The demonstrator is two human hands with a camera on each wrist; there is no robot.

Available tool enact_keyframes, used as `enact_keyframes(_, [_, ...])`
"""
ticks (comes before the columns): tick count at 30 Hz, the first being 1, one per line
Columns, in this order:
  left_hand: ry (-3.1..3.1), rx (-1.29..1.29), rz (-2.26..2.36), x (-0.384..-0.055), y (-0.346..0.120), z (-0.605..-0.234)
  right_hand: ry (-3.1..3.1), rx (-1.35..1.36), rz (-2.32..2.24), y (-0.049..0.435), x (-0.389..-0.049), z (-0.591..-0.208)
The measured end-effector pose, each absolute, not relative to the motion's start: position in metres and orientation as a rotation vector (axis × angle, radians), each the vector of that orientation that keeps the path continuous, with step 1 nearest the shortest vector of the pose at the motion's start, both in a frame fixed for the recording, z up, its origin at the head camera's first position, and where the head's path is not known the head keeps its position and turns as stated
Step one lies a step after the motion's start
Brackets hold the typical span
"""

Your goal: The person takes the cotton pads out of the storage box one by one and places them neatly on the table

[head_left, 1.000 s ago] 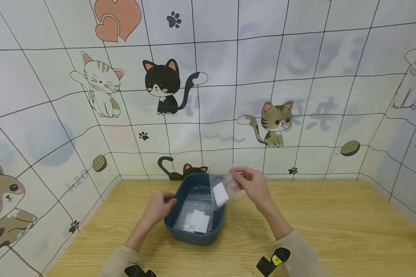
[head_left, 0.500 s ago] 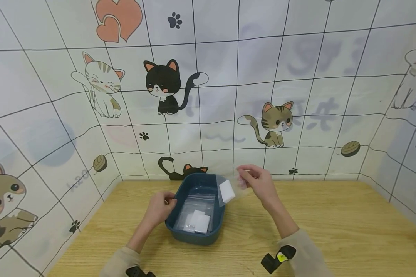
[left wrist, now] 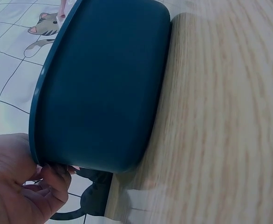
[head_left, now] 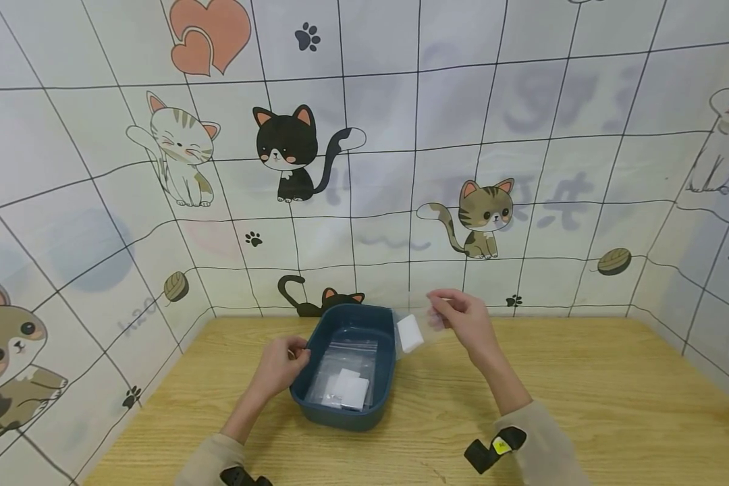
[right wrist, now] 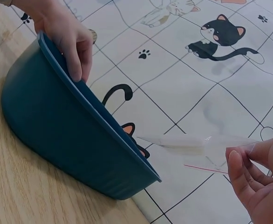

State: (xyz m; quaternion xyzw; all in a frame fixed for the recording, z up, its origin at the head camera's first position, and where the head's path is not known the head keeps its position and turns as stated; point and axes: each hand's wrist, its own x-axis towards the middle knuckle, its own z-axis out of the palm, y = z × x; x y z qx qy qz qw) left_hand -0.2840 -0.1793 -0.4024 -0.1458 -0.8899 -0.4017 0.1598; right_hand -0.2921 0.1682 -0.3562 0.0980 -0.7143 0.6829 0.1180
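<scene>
A dark blue plastic bin (head_left: 340, 420) stands on the table. My left hand (head_left: 278, 364) grips its left rim; in the left wrist view the thumb and curled fingers (left wrist: 55, 186) meet at the edge of the bin's wall (left wrist: 99, 88). With my right hand (head_left: 466, 322) I pinch the edge of a clear plastic bag (head_left: 410, 333) holding a flat white piece, raised just past the bin's right rim. From the side, in the right wrist view, the bag (right wrist: 187, 145) looks thin and almost level. Inside the bin lie more clear zip bags (head_left: 355, 356) with white pieces; how many is unclear.
Beneath everything is a wood-grain table (head_left: 559, 378), stretching out to the right of the bin. A white cloth backdrop (head_left: 383, 182) with grid lines and cartoon cats rises close behind the bin and along both sides.
My right hand has moved right, carrying the bag from over the bin's right part to just outside its rim. The left hand and bin have stayed put.
</scene>
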Motion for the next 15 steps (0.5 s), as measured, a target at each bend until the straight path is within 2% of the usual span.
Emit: enact_keyframes(15, [-2.55,-0.412,-1.15,-0.284,-0.179,-0.402,-2.154,0.156,2.019,0.186,-0.3,-0.374])
